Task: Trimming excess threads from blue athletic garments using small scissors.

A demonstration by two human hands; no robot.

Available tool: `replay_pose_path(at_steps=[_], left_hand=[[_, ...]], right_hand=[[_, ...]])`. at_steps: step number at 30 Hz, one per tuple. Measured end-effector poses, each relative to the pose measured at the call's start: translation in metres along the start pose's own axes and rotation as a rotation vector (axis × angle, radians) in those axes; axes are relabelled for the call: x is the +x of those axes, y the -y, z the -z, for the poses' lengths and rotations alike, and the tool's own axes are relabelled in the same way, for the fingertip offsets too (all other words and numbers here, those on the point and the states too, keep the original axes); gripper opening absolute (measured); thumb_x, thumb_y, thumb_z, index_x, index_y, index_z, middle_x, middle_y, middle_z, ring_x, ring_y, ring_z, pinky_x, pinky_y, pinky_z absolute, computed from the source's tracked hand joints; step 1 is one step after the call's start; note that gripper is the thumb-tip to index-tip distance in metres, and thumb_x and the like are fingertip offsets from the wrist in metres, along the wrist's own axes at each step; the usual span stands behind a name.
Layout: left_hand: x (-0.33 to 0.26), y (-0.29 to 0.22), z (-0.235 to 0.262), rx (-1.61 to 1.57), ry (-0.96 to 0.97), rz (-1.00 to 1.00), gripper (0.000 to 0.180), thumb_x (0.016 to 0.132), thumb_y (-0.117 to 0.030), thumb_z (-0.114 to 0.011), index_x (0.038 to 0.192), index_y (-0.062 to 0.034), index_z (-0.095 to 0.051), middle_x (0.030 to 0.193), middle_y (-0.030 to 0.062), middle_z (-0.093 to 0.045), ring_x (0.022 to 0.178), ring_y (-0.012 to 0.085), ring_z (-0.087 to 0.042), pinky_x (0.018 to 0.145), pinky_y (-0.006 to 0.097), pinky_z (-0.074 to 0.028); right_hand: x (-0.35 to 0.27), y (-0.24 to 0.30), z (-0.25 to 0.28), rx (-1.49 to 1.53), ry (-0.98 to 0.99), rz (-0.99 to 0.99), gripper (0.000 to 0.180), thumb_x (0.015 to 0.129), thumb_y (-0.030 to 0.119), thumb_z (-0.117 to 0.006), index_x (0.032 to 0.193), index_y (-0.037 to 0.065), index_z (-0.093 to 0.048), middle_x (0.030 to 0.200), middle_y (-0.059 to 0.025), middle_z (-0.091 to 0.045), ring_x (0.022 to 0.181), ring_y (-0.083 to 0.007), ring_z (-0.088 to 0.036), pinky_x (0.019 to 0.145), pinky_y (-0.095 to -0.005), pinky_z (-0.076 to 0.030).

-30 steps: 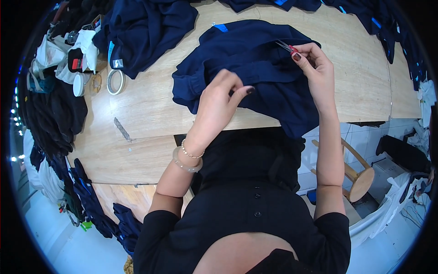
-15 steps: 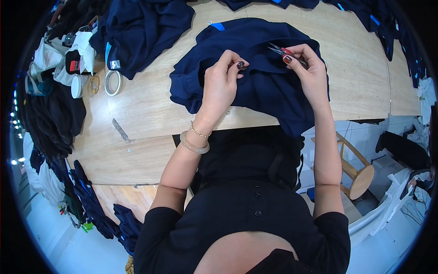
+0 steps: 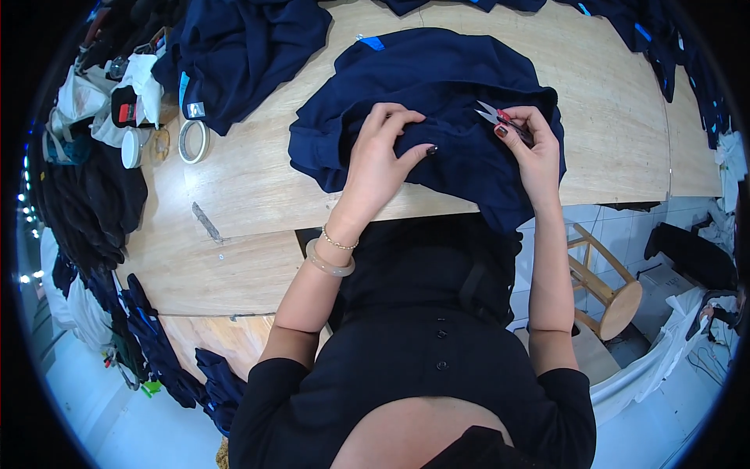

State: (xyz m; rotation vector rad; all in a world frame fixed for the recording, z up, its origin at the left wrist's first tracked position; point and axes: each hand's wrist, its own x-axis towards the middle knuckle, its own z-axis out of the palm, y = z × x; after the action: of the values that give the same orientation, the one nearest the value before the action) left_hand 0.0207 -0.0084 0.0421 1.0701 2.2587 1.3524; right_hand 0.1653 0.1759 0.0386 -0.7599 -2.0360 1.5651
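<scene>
A navy blue garment [image 3: 437,66] lies bunched on the wooden table in front of me, with a bright blue tag at its far left edge. My left hand [image 3: 383,152] rests on its folds, thumb and fingers spread apart, with nothing seen between them. In my right hand [image 3: 535,148] is a pair of thread snips [image 3: 490,114] with red on the handle. The snips' blades are parted and point left over the cloth. Part of their handle is hidden by my fingers.
Another navy garment [image 3: 254,55] lies at the far left. Near it are a roll of tape [image 3: 194,142], a round white-lidded jar [image 3: 132,148] and a black box [image 3: 125,105]. Dark clothes [image 3: 86,195] hang over the left edge. A wooden stool [image 3: 621,309] stands at the lower right.
My left hand has opened from a pinch and come down onto the cloth. My right hand has moved slightly nearer to me with the snips.
</scene>
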Motion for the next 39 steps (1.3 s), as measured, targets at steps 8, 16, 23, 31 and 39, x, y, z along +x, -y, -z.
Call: replay_pose_path(at_steps=[8,16,23,31,39], left_hand=[[0.014,0.000,0.001,0.357,0.046,-0.167,0.014,0.081,-0.006,-0.068,0.094,-0.0060,-0.063,0.093,0.0037,-0.060,0.089,0.0230,-0.052,0.076,0.031,-0.042],[0.027,0.002,0.016,-0.166,0.216,0.056,0.007,0.087,0.002,-0.058,0.093,-0.0009,-0.058,0.087,0.0042,-0.060,0.082,0.0121,-0.056,0.077,0.024,-0.044],[0.029,-0.004,0.018,-0.437,0.242,0.075,0.013,0.090,0.005,-0.053,0.102,0.0001,-0.053,0.091,0.0029,-0.061,0.090,0.0079,-0.055,0.087,0.021,-0.042],[0.029,0.002,0.019,-0.538,0.255,0.068,0.014,0.091,0.005,-0.051,0.104,-0.0017,-0.051,0.094,0.0031,-0.060,0.094,0.0074,-0.055,0.090,0.021,-0.040],[0.028,0.000,0.019,-0.564,0.271,0.078,0.014,0.092,0.004,-0.051,0.104,-0.0021,-0.051,0.095,0.0027,-0.060,0.095,0.0073,-0.055,0.091,0.021,-0.039]], right_hand=[[-0.005,0.039,-0.019,-0.182,0.063,0.116,0.025,0.078,0.009,-0.073,0.100,0.005,-0.061,0.091,-0.0050,-0.063,0.081,-0.0153,-0.060,0.075,-0.0262,-0.046],[-0.002,0.043,-0.020,-0.543,0.104,0.310,0.023,0.077,0.014,-0.073,0.097,0.008,-0.062,0.087,-0.0038,-0.059,0.082,-0.0202,-0.055,0.077,-0.0318,-0.039],[0.001,0.042,-0.020,-0.439,0.080,0.323,0.022,0.077,0.015,-0.074,0.095,0.008,-0.063,0.086,-0.0030,-0.059,0.081,-0.0190,-0.054,0.076,-0.0306,-0.038],[0.003,0.046,-0.016,-0.427,0.124,0.328,0.023,0.076,0.017,-0.075,0.095,0.009,-0.063,0.086,-0.0018,-0.060,0.082,-0.0179,-0.054,0.077,-0.0308,-0.037],[0.006,0.050,-0.012,-0.491,0.154,0.357,0.024,0.076,0.013,-0.075,0.096,0.007,-0.063,0.088,-0.0030,-0.059,0.083,-0.0173,-0.055,0.074,-0.0280,-0.045]])
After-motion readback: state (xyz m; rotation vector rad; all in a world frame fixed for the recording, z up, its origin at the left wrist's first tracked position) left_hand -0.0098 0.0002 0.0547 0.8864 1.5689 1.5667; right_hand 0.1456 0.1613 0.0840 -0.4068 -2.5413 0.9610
